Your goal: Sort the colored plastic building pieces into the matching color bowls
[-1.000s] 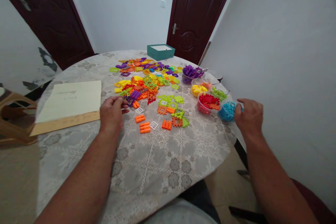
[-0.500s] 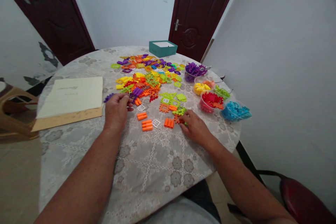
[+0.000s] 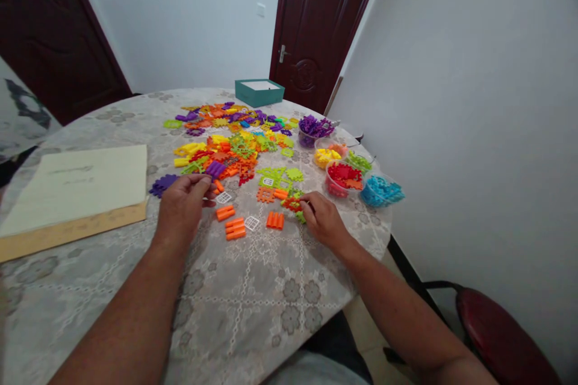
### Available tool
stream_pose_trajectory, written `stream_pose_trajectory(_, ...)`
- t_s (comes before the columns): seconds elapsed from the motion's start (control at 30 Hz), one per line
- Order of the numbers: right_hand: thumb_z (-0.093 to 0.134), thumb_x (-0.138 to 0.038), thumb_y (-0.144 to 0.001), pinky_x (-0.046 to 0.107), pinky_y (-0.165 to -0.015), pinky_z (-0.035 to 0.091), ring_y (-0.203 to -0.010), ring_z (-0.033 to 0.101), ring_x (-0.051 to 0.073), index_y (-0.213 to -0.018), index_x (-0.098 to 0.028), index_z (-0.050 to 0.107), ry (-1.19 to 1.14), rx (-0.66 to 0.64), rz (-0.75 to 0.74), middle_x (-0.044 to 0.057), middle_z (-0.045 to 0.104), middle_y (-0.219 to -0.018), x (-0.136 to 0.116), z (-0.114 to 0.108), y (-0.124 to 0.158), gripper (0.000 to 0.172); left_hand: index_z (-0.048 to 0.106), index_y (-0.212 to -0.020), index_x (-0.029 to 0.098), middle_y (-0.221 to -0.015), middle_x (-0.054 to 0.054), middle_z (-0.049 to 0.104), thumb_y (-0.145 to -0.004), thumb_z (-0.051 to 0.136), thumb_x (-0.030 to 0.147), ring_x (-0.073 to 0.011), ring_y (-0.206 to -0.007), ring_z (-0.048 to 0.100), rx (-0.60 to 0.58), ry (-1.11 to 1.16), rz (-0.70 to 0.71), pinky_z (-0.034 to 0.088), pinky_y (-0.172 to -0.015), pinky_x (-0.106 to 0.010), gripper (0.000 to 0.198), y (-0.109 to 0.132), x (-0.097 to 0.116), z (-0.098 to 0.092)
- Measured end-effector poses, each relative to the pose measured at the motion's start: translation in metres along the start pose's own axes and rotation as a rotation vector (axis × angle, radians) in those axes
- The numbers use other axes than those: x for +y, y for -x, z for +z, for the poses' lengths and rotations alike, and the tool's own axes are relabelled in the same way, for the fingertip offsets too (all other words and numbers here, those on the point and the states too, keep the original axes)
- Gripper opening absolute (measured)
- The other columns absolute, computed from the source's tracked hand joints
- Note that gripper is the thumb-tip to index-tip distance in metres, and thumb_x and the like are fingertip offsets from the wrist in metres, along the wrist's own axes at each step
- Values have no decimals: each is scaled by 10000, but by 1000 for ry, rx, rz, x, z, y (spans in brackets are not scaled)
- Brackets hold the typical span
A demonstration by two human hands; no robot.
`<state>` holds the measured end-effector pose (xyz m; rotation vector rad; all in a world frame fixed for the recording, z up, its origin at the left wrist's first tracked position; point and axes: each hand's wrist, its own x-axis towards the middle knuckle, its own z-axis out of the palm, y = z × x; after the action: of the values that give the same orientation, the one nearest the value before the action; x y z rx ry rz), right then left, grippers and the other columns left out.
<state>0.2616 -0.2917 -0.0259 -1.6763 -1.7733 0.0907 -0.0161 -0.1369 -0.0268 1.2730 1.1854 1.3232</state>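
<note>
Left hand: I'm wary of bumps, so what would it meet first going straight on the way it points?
The left hand would probably meet the purple tube block first, close ahead in the picture; whether they already touch is hard to tell.

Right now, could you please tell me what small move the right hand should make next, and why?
Probably carry the orange piece in the right hand toward the clear bowl of red pieces: the hand appears to pinch the piece's edge, and that nearby bowl also holds some orange ones.
</note>
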Motion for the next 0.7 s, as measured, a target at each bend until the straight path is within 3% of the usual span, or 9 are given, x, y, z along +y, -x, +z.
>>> stream_pose_trajectory(0.13,454,-364,-1049,278,-700,467,-718,639,163,-1045,-216,605,-134,-1,166,12,677,-812,-7,-6,-15,212,728,-899,187,-835,-63,744,-789,719,410,-178,-677,681,-122,-60,23,586,-566,-274,248,6,4,1)
stream_pose_trajectory(0.27,445,-450,-1050,242,-584,429,-559,575,122,-981,-224,576,-335,-37,278,-39,639,-699,-10,-7,-44,270,729,-1039,170,-961,-112,776,-799,740,452,-222,-775,731,-314,-20,-35,616,-618,-326,371,14,9,5)
stream_pose_trajectory(0.4,476,-433,-1042,227,-580,423,-582,560,110,-947,-216,597,-423,-213,164,-41,621,-685,-24,9,-67,266,726,-1189,189,-1110,-136,771,-801,767,488,-255,-901,754,-462,-29,-123,625,-658,-340,492,21,15,8)
stream_pose_trajectory(0.5,498,-386,-1038,223,-609,437,-624,580,104,-983,-209,630,-452,-341,53,-29,651,-731,-40,27,-73,227,744,-1174,207,-1117,-116,771,-743,829,460,-245,-855,756,-543,-29,-158,624,-659,-340,507,24,19,10)
stream_pose_trajectory(0.6,500,-344,-1038,227,-613,449,-614,586,97,-1140,-218,633,-513,-384,21,-28,678,-788,-47,40,-74,210,765,-1019,190,-967,-82,772,-730,828,421,-207,-732,729,-547,-42,-175,614,-643,-329,375,24,17,10)
stream_pose_trajectory(0.7,492,-303,-1033,243,-631,465,-626,595,104,-1257,-224,596,-490,-336,60,-14,703,-856,-43,37,-71,259,740,-925,180,-839,-47,736,-764,774,385,-184,-681,693,-378,-25,-155,611,-615,-318,263,19,11,8)
